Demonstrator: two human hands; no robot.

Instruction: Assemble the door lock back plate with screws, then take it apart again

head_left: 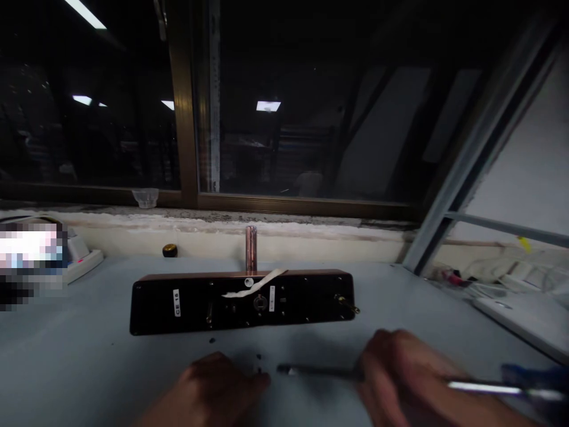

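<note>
A long dark lock plate (242,301) lies across the grey table (80,356), its back side up, with a white ribbon cable and a small "CE 16" label on it. A copper-coloured handle (251,248) stands up behind its middle. My left hand (217,388) rests near the table's front, fingers pinched over several tiny dark screws (259,363). My right hand (400,370) is closed round a screwdriver (311,372), whose tip points left toward the screws. Its blue handle (533,379) shows at the right edge.
A window with a dark view runs along the back, over a rough sill that carries a clear plastic cup (146,197). A small round dark cap (169,250) sits by the wall. White devices (82,256) lie at the left, and cluttered white parts (511,284) at the right.
</note>
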